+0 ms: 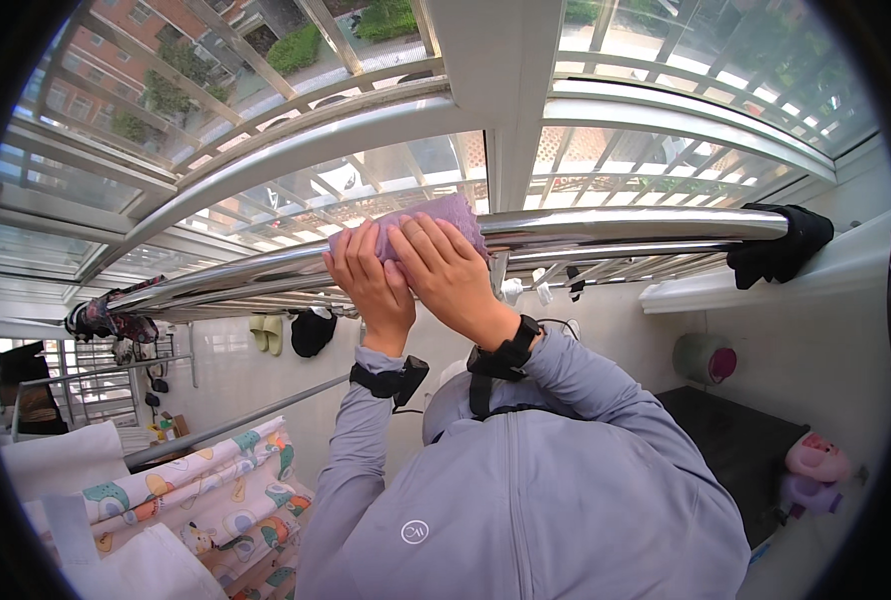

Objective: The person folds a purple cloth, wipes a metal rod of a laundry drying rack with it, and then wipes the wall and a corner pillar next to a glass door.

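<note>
A purple cloth (pixel 449 208) with a scalloped edge is wrapped over the top bar of a shiny metal drying rack (pixel 610 225). My left hand (pixel 374 281) grips the cloth's left part, fingers curled over the bar. Beside it, touching it, my right hand (pixel 453 270) presses on the cloth's right part with its fingers laid across the top. The thumbs lie close together at the near side of the bar. What the cloth's far side looks like is hidden.
Black fabric (pixel 787 240) covers the bar's right end; dark patterned fabric (pixel 112 319) hangs at its left end. Barred windows (pixel 325 165) stand behind. Patterned cloth (pixel 220 487) hangs at lower left. Green slippers (pixel 265 334) and a bucket (pixel 697 358) are on the floor.
</note>
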Available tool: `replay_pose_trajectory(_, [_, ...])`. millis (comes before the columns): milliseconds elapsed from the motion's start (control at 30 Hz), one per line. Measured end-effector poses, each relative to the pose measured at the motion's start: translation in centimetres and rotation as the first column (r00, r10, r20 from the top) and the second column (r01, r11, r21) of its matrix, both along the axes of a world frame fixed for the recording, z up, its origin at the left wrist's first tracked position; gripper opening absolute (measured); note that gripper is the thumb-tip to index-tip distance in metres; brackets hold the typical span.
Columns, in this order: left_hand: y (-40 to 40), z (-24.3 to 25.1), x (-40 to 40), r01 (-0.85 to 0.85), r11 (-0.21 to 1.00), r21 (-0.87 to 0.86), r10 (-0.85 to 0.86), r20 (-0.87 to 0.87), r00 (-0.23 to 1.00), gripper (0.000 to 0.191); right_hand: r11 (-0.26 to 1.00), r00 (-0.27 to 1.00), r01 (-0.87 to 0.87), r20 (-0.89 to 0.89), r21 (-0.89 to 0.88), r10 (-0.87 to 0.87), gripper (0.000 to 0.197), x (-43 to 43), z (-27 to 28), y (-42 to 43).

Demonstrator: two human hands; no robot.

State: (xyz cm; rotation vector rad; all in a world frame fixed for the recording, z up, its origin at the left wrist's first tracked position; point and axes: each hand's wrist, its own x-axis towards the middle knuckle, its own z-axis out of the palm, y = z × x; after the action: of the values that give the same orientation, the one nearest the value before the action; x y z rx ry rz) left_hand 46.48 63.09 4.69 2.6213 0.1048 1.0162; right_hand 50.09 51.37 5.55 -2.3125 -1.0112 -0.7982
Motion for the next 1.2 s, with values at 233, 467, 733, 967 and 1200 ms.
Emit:
replay_pose_trajectory(233, [-6.2,-3.0,0.4,0.033,0.999,-0.04,-0.031,0.053,0.998,0.056,0.989,0.999,-0.052,-0.004,-0.142,0.052,0.051,0.8,-0.2,-6.9])
replay_pose_trajectory(467, [-14.3,-3.5,2.9,0.181,0.956,0.232,-0.199,0.057,0.978,0.061,0.98,0.978,0.115,0.194,-0.162,-0.082,0.046,2.5,-2.8,-17.2])
replay_pose_trajectory(733, [-27.0,0.3,7.0,0.37,0.882,0.292,-0.386,-0.004,0.922,0.06,0.95,0.944,0.31,0.131,-0.046,-0.302,0.051,3.9,-1.9,-30.3])
replay_pose_trajectory(967, [-25.7,2.8,7.9,0.511,0.859,-0.023,-0.511,-0.093,0.855,0.047,0.958,0.95,0.287,-0.126,0.003,-0.285,0.053,4.1,0.6,-27.3])
replay_pose_trajectory(1200, [-16.4,3.8,4.8,0.349,0.932,0.097,-0.317,-0.25,0.915,0.043,0.953,0.956,0.294,-0.046,0.069,-0.291,0.041,2.7,0.0,-16.5])
